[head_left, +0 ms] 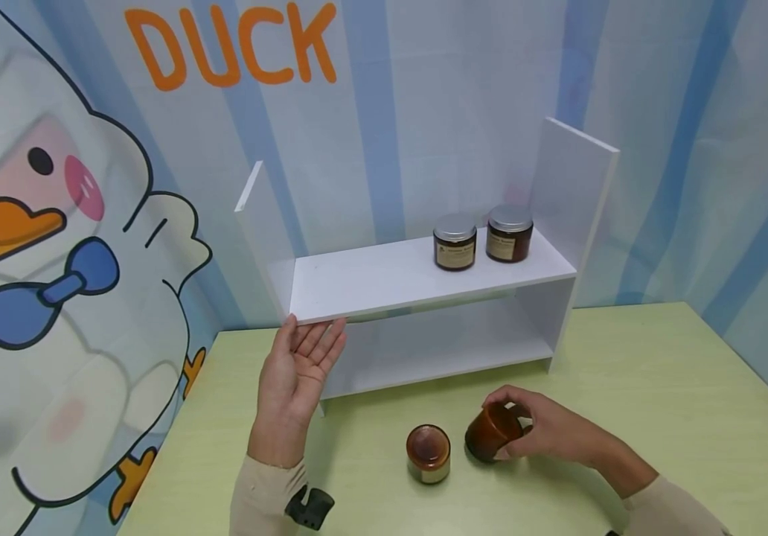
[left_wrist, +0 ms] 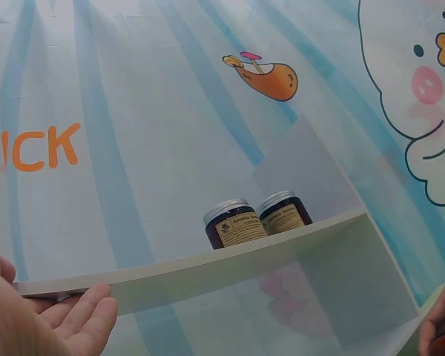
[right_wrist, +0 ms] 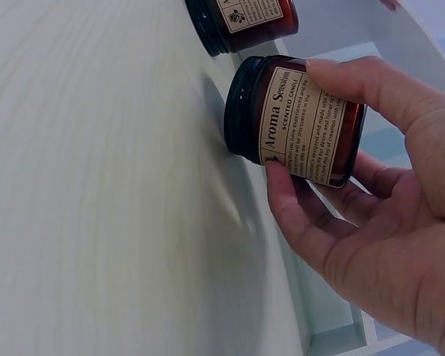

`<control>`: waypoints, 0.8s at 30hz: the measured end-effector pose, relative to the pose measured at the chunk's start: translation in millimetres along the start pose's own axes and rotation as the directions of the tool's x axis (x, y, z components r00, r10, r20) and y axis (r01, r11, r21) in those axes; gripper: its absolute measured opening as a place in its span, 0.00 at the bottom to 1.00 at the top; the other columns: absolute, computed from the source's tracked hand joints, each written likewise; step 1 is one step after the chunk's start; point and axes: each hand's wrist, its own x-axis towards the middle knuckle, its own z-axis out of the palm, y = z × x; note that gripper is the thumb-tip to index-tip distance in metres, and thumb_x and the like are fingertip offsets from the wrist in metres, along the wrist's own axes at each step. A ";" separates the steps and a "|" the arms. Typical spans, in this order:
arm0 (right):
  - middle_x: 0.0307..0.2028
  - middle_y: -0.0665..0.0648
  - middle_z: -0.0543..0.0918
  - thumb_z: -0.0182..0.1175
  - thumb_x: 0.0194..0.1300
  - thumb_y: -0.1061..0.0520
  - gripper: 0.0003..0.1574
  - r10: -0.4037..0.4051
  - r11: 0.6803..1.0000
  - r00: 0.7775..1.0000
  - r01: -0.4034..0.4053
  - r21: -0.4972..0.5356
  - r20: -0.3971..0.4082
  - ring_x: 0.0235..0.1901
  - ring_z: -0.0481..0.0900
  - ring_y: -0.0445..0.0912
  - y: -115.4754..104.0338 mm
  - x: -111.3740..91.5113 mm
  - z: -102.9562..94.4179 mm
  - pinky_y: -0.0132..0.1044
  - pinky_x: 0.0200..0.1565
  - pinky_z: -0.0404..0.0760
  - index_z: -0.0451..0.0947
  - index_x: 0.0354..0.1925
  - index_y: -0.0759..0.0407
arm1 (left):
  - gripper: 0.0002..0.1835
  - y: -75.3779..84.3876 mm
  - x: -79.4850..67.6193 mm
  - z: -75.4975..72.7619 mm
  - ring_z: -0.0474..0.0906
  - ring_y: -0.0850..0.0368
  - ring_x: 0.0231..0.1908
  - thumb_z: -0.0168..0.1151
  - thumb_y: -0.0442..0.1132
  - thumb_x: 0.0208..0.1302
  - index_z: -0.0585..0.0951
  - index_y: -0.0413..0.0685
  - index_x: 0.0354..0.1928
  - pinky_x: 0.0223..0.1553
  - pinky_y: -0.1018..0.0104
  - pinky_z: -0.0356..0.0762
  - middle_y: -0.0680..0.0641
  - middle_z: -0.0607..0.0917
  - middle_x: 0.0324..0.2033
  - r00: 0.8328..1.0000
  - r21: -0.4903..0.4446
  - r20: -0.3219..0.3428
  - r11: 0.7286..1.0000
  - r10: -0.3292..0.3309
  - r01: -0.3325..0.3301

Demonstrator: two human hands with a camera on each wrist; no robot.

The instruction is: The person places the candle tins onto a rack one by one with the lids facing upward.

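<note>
- The right hand (head_left: 548, 428) pinches the held jar (head_left: 491, 430) between thumb and fingers, in front of the shelf unit and nearer its right end.
- The held jar is upside down, mouth rim toward the table (head_left: 645, 387); its long axis tilts, upper end leaning right. Whether the rim touches the table, I cannot tell.
- From there, the upper shelf (head_left: 364, 279) lies up and back, beyond its front edge; the lower shelf (head_left: 437, 346) sits between.
- The left hand (head_left: 300, 380) is palm up, fingers extended under the upper shelf's front left corner, thumb at the edge; it is well apart from the held jar.
- The loose jar (head_left: 428, 450) stands upside down on the table, just left of the held jar, between the 2 hands and nearer the right.
- On the upper shelf, the left lidded jar (head_left: 455, 242) and the right lidded jar (head_left: 510, 234) stand upright side by side, taking up space toward the right end.
- The right side panel (head_left: 571, 193) bounds that end; the upper shelf's left half carries 0 jars.
</note>
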 end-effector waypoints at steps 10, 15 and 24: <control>0.55 0.66 0.76 0.75 0.58 0.60 0.37 0.049 0.998 0.998 -0.047 0.052 -0.029 0.53 0.76 0.58 0.4 -1.7 0.5 0.39 0.48 0.84 0.69 0.61 0.65 | 0.25 0.3 -0.5 -0.5 0.85 0.48 0.55 0.46 0.50 0.82 0.65 0.40 0.69 0.62 0.56 0.80 0.43 0.85 0.50 1.000 -0.003 0.005 1.000 -0.001 0.001; 0.54 0.66 0.78 0.74 0.58 0.60 0.40 0.093 0.992 0.995 -0.090 0.087 -0.036 0.51 0.78 0.57 1.0 -1.7 -0.9 0.39 0.47 0.84 0.67 0.63 0.69 | 0.25 -0.1 -0.3 0.5 0.85 0.48 0.55 0.45 0.51 0.82 0.65 0.41 0.69 0.62 0.55 0.80 0.43 0.85 0.50 1.000 -0.007 -0.008 1.000 -0.005 0.005; 0.53 0.65 0.78 0.76 0.57 0.58 0.46 0.094 0.995 0.994 -0.093 0.025 -0.050 0.52 0.78 0.56 0.3 -1.8 -5.1 0.37 0.48 0.85 0.66 0.66 0.71 | 0.25 -1.1 -0.2 -0.4 0.85 0.48 0.54 0.46 0.51 0.82 0.66 0.41 0.69 0.60 0.56 0.81 0.43 0.85 0.50 1.000 -0.007 -0.005 1.000 0.001 -0.001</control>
